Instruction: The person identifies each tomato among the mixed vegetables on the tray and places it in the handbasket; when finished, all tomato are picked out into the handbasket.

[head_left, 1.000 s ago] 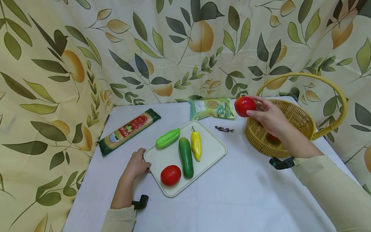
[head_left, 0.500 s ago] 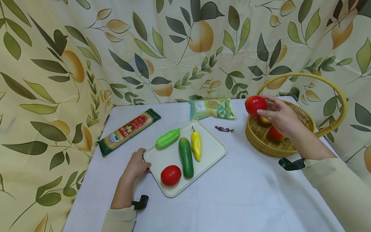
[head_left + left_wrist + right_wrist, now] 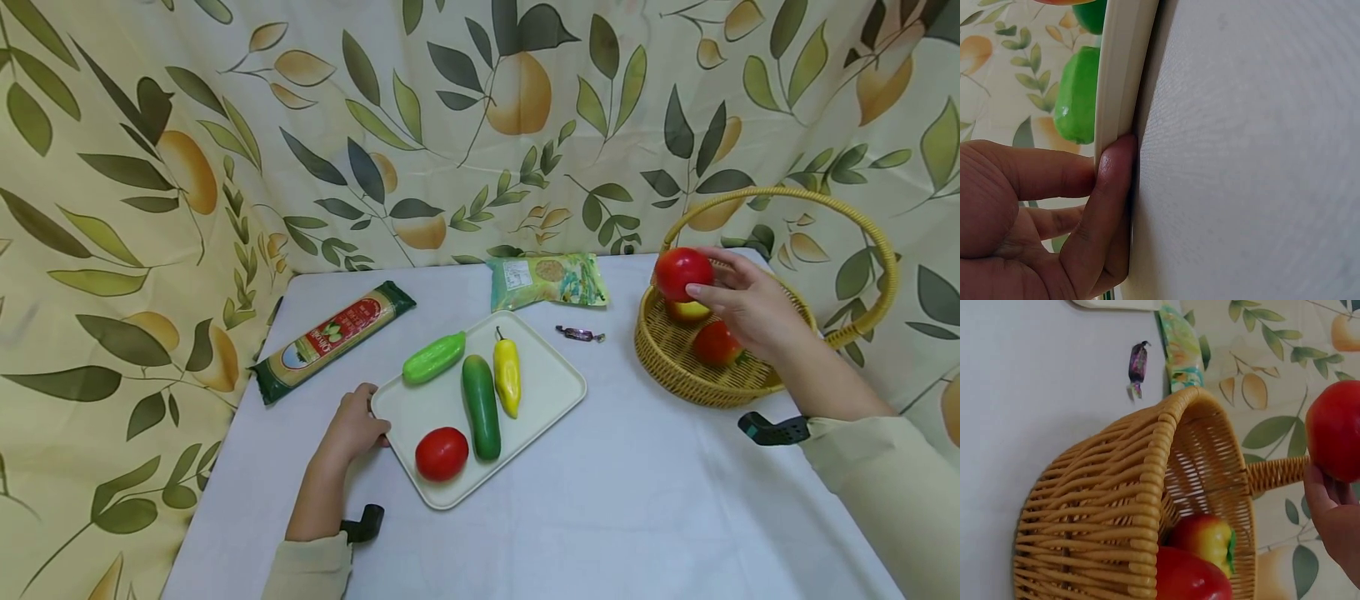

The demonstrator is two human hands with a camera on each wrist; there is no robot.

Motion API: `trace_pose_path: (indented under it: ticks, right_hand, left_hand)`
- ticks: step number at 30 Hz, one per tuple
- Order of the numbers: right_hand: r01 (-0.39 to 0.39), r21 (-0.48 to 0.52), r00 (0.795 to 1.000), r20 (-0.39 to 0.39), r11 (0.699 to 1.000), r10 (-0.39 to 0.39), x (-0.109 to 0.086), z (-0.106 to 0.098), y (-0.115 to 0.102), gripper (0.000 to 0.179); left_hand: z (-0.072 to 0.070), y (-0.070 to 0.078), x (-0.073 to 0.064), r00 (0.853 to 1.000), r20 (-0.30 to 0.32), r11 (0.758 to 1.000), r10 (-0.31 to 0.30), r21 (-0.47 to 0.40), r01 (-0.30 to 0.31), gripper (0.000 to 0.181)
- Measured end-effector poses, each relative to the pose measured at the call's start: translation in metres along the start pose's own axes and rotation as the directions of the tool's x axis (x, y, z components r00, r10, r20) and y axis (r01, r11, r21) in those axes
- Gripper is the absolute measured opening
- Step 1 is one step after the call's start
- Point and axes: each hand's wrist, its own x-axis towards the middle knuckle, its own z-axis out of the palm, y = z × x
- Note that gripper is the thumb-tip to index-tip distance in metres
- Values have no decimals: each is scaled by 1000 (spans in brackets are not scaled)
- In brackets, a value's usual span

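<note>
Currently the thumb and fingers of the right hand (image 3: 753, 307) are parted just by the width of a shiny, round red fruit (image 3: 683, 273), gripping it at their tips. Directly below those fingertips, inside the tan woven wicker basket (image 3: 671, 375), sit a red-and-yellow fruit (image 3: 686, 312) and another red fruit (image 3: 716, 344). The held fruit is raised above the basket's rim, with room between it and that edge; the arched handle rises close behind and to the right of the fingers.

Left of the right fingers, a small purple twist-wrapped candy (image 3: 580, 334) lies on the white cloth (image 3: 600, 500), and farther back a green-and-yellow plastic bag (image 3: 550, 281) lies near the far edge. White cloth stretches between the basket and the cream rectangular tray (image 3: 551, 387).

The left hand (image 3: 356, 425) pinches the tray's left rim, thumb and fingers nearly together, a fingertip between rim and cloth. Right of those fingers, on the tray, are a plump red tomato (image 3: 442, 456), a pale green ridged vegetable (image 3: 434, 358), a dark green cucumber (image 3: 482, 408) and a slender yellow pepper (image 3: 507, 377). Beyond them lies a long green-and-red packet (image 3: 335, 342), apart from the tray.
</note>
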Motion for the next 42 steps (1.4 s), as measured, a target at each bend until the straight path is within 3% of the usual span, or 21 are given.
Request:
trace_pose_path:
  ticks: [10,12,17,23,31,38,42]
  right_hand:
    - [3,-10,1000,-16,1000,-3,-2,-14,5,72]
    - [2,-36,1000,-27,999,-3,-3,-16,6,72]
    - [13,-207,998,-64,978,-27,-4,-22,6,72]
    - [3,-374,995,-87,927,-38,-5,-29,6,75]
    - [-24,-551,995,-95,834,-35,-6,-37,2,85]
    - [-19,-641,995,-86,767,-47,-2,-42,3,86]
    - [-42,-698,994,-104,715,-44,1,-48,3,84]
  left_hand:
    - [0,2,-1,1000,-2,1000,-8,8,8,58]
    - [1,2,-1,1000,-1,1000,-6,3,6,58]
    - [1,2,-1,1000,-1,1000,-8,-8,8,59]
    - [1,3,1,1000,5,1000,-14,-14,14,59]
    - [1,4,2,1000,10,1000,-9,-10,9,60]
    - [0,1,-1,1000,17,1000,-16,-18,16,58]
    - [1,2,-2,1000,14,1000,-15,-26,16,58]
